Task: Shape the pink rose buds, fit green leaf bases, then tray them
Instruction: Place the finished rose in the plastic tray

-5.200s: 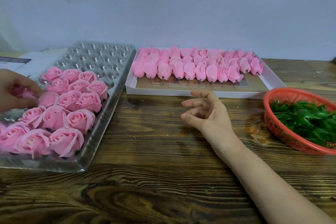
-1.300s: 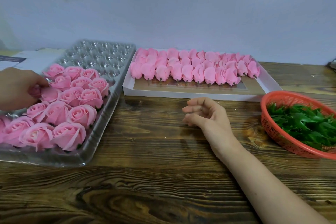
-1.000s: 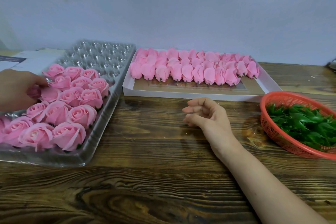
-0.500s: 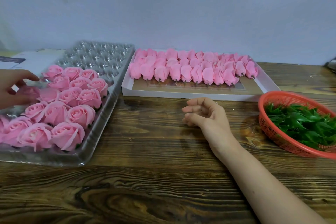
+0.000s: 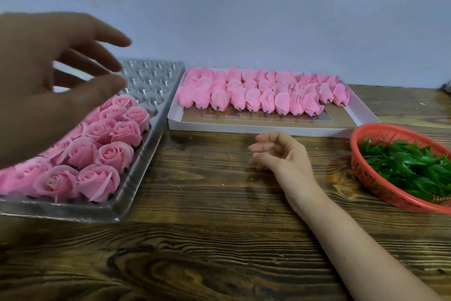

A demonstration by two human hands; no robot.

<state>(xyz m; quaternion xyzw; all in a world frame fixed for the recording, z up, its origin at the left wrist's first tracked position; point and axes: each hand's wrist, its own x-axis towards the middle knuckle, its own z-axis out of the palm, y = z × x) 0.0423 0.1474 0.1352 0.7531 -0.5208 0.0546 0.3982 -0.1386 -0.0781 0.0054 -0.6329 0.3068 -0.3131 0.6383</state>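
Note:
Several finished pink roses (image 5: 105, 154) fill the near rows of a clear plastic cell tray (image 5: 144, 144) at the left. My left hand (image 5: 46, 81) hovers high above that tray, close to the camera, fingers spread and empty, hiding part of the roses. My right hand (image 5: 280, 151) rests on the wooden table in the middle, fingers loosely curled, holding nothing. Unshaped pink rose buds (image 5: 263, 93) lie in rows in a white flat box (image 5: 244, 127) at the back. Green leaf bases (image 5: 410, 166) sit in an orange basket (image 5: 361, 166) at the right.
The far cells of the clear tray (image 5: 151, 78) hold nothing. The dark wooden table (image 5: 207, 239) stretches toward me between tray and basket. A pale wall stands behind the table. A dark object pokes in at the far right edge (image 5: 447, 87).
My left hand let go of the rose at the tray's left side and rose up toward the camera, opening its fingers. The right hand stayed where it was.

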